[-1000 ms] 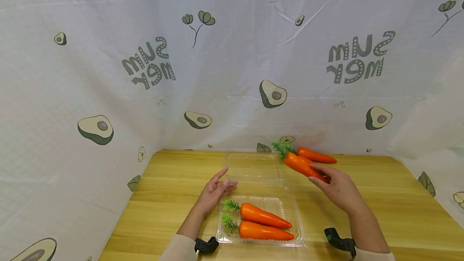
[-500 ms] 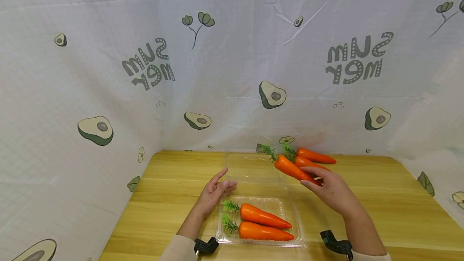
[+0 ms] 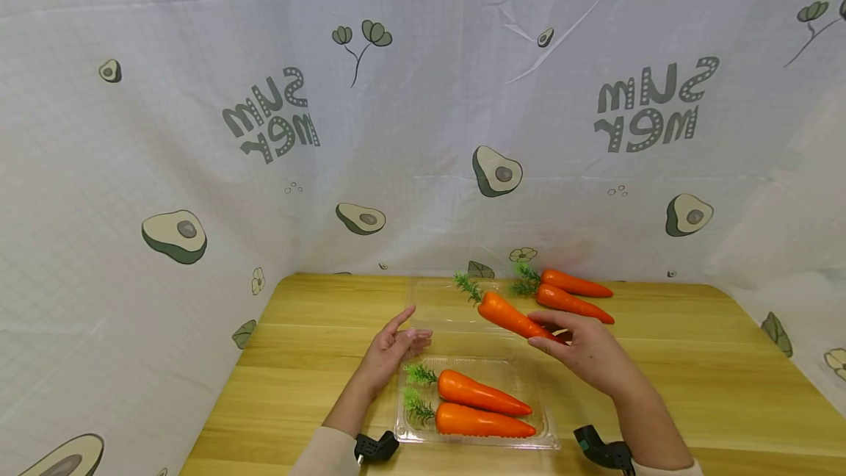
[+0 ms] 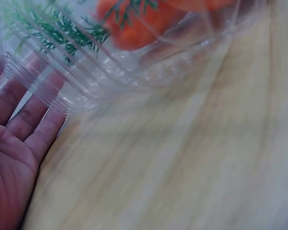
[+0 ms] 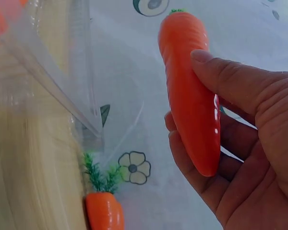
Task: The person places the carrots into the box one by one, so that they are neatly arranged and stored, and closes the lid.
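In the head view my right hand (image 3: 588, 351) pinches an orange carrot (image 3: 507, 314) by its narrow end, its green top pointing up and left above the clear container's raised lid (image 3: 456, 303). The right wrist view shows thumb and fingers round that carrot (image 5: 189, 86). Two carrots (image 3: 479, 394) lie side by side in the clear container's base (image 3: 542, 441), green tops to the left. My left hand (image 3: 386, 355) is at the base's back left corner, fingers extended; in the left wrist view its fingers (image 4: 26, 115) touch the clear plastic wall.
Two more carrots (image 3: 575, 302) lie at the back right of the wooden table (image 3: 297, 358), near the hanging patterned cloth (image 3: 410, 109). A black wrist camera (image 3: 377, 448) sits on the left wrist and another (image 3: 601, 450) on the right.
My right hand has carried its carrot left and slightly toward me, away from the two at the back, which now show fully. The left hand has stayed in place.
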Demonstrator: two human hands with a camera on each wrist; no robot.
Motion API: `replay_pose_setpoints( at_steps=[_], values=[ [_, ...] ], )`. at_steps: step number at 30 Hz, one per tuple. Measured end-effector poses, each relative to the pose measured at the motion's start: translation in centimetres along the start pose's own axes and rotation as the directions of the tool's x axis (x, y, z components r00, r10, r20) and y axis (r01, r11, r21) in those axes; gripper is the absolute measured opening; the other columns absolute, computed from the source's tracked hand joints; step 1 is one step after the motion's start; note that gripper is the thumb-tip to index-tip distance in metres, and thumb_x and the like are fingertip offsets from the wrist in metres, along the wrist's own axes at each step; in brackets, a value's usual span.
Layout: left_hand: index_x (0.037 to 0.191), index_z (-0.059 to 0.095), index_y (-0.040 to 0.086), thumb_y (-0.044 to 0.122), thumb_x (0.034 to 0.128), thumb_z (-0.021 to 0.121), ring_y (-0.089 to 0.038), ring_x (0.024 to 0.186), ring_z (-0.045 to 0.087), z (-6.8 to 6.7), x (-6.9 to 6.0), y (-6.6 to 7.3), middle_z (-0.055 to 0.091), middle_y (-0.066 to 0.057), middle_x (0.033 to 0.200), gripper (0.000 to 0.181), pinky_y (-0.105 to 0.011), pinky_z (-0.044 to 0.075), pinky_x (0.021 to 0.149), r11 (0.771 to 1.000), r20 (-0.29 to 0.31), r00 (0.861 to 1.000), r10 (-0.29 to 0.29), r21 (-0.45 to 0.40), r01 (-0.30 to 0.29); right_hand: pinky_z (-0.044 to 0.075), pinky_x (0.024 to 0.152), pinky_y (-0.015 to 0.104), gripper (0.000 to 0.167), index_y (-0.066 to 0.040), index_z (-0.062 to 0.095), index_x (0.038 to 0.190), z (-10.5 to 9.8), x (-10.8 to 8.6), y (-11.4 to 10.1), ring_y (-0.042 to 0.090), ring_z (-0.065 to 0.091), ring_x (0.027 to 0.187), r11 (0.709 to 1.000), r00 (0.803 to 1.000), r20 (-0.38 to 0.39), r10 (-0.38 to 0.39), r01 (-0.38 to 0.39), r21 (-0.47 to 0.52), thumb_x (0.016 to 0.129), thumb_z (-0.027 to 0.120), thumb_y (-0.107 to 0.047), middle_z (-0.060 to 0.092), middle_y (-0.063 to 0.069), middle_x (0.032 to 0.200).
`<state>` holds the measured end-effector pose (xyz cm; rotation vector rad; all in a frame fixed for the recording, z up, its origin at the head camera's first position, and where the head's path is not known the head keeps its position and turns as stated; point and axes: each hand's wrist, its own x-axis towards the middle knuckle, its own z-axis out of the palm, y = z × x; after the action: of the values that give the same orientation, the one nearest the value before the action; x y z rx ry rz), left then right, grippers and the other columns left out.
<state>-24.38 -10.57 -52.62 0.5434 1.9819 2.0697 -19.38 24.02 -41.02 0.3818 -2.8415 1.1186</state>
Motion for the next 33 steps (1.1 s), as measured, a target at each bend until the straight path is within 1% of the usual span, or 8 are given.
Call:
replay_pose_setpoints(
  at_steps=[6,10,13,18,23,29,31,33],
  values=[
    [0.164,0.020,0.007,0.027,0.1116,0.043,-0.038,0.130,0.061,0.0,0.0,0.0,0.060,-0.030,0.140,0.060,-0.038,0.051,0.109,1.000,0.000,1.000,0.009,0.000,-0.009,0.057,0.075,0.022,0.038,-0.013,0.073,0.124,0.9,0.1,-0.4,0.016,0.067,0.096,0.999,0.997,0.081,-0.008,0.005,0.046,0.090,0.079,-0.028,0.074,0.002,0.110],
    [0.164,0.019,0.007,0.027,0.1115,0.043,-0.036,0.130,0.062,0.0,0.0,-0.1,0.060,-0.028,0.140,0.061,-0.037,0.051,0.109,1.000,0.002,1.000,0.012,-0.003,-0.012,0.058,0.078,0.023,0.038,-0.014,0.073,0.124,1.4,0.2,-0.5,0.014,0.067,0.097,0.997,0.989,0.137,-0.046,0.037,0.072,0.091,0.078,-0.031,0.075,0.003,0.115],
    [0.163,0.019,0.006,0.027,0.1115,0.043,-0.038,0.130,0.062,0.0,0.0,-0.1,0.060,-0.030,0.140,0.061,-0.038,0.051,0.109,1.000,0.007,1.000,0.023,-0.003,-0.023,0.058,0.079,0.024,0.038,-0.013,0.073,0.125,1.8,0.3,-0.4,0.014,0.067,0.099,0.994,0.980,0.180,-0.086,0.071,0.086,0.092,0.076,-0.032,0.074,0.005,0.119],
    [0.163,0.019,0.005,0.026,0.1114,0.044,-0.039,0.129,0.062,-0.1,-0.1,-0.1,0.059,-0.031,0.139,0.061,-0.039,0.051,0.109,1.000,0.006,1.000,0.030,0.001,-0.030,0.058,0.081,0.023,0.038,-0.015,0.073,0.124,2.5,0.5,-0.3,0.011,0.067,0.101,0.991,0.965,0.242,-0.105,0.081,0.104,0.092,0.075,-0.036,0.073,0.004,0.121],
    [0.163,0.021,0.007,0.028,0.1109,0.045,-0.038,0.128,0.062,-0.1,-0.2,-0.1,0.061,-0.030,0.138,0.061,-0.039,0.052,0.108,1.000,-0.007,1.000,0.014,0.003,-0.014,0.058,0.080,0.023,0.037,-0.016,0.073,0.122,2.7,0.4,0.0,0.010,0.068,0.100,0.992,0.956,0.275,-0.098,0.071,0.105,0.092,0.075,-0.037,0.074,0.003,0.119],
    [0.163,0.025,0.012,0.027,0.1104,0.047,-0.040,0.125,0.064,0.0,-0.3,-0.1,0.065,-0.026,0.131,0.059,-0.044,0.053,0.107,1.000,-0.038,0.999,-0.021,-0.008,0.021,0.057,0.082,0.022,0.039,-0.013,0.073,0.124,2.7,0.4,0.3,0.007,0.066,0.099,0.992,0.942,0.326,-0.081,0.044,0.120,0.092,0.075,-0.035,0.074,0.002,0.118],
    [0.163,0.027,0.013,0.026,0.1104,0.047,-0.035,0.123,0.066,0.0,-0.3,0.0,0.065,-0.025,0.130,0.058,-0.045,0.053,0.107,0.999,-0.049,0.998,-0.028,-0.016,0.028,0.057,0.082,0.023,0.039,-0.013,0.073,0.124,2.8,0.4,0.3,0.005,0.066,0.097,0.992,0.938,0.335,-0.089,0.052,0.118,0.092,0.076,-0.035,0.074,0.000,0.116],
    [0.163,0.027,0.014,0.026,0.1104,0.047,-0.028,0.122,0.067,0.1,-0.3,0.1,0.065,-0.025,0.132,0.057,-0.045,0.053,0.108,0.999,-0.053,0.998,-0.033,-0.013,0.032,0.057,0.082,0.023,0.039,-0.014,0.073,0.123,2.9,0.4,0.3,0.003,0.065,0.096,0.991,0.935,0.340,-0.096,0.060,0.116,0.091,0.076,-0.035,0.074,-0.001,0.114]
  ],
)
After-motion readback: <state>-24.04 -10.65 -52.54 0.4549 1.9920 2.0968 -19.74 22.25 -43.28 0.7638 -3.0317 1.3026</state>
